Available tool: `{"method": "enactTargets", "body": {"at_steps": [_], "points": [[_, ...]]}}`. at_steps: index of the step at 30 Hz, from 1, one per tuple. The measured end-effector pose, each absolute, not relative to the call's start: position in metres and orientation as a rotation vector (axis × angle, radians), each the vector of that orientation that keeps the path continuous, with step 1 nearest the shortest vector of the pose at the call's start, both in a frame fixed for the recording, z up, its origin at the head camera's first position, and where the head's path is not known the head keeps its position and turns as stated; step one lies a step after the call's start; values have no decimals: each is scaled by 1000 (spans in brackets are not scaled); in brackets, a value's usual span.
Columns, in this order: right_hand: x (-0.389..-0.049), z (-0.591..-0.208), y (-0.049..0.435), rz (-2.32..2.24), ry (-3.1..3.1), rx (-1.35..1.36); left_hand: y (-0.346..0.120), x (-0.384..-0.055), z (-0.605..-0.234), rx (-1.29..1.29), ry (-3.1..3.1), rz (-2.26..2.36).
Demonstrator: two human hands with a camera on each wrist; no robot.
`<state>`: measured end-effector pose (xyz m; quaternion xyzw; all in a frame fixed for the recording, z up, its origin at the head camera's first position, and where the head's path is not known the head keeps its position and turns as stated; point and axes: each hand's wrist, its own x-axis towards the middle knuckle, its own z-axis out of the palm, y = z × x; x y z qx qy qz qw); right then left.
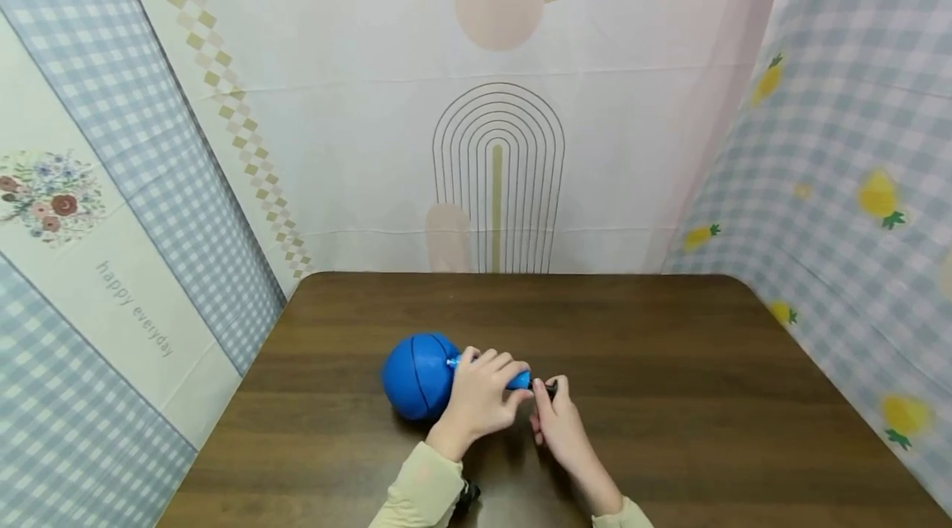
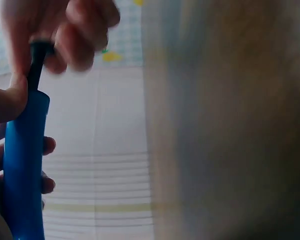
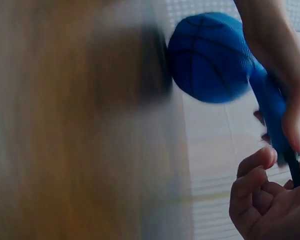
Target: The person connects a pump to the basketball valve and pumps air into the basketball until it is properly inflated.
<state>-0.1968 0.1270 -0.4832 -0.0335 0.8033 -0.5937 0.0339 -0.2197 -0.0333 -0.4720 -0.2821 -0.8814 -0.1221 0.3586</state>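
A blue ball (image 1: 418, 378) with black seam lines rests on the table, left of both hands. From its right side extends a blue hand pump (image 2: 25, 160), its tip right at the ball's surface. My left hand (image 1: 482, 392) wraps round the pump's barrel, hiding much of it in the head view. At the barrel's far end, a thin black rod leads to a black handle (image 2: 41, 47). My right hand (image 1: 561, 429) holds this handle, thumb and curled fingers about it. In the right wrist view the ball, barrel and rod (image 3: 294, 170) show in one slanting line.
The brown wooden table (image 1: 669, 346) spreads out around the hands. A white patterned cloth (image 1: 357, 140) hangs behind its back edge, with checked cloths at left and right. A small black object (image 1: 468, 495) shows beside the left sleeve.
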Motion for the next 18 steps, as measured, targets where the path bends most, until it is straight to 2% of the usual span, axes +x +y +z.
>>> {"method": "enactTargets", "body": {"at_steps": [8, 14, 18], "points": [[-197, -477, 142, -1618, 2615, -193, -52, -221, -473, -824, -2219, -348], [-200, -469, 169, -1576, 2703, -74, -76, -223, -467, -750, -2244, -426], [-202, -470, 163, -1715, 2584, -30, -66, -221, -468, -716, -2249, -332]]}}
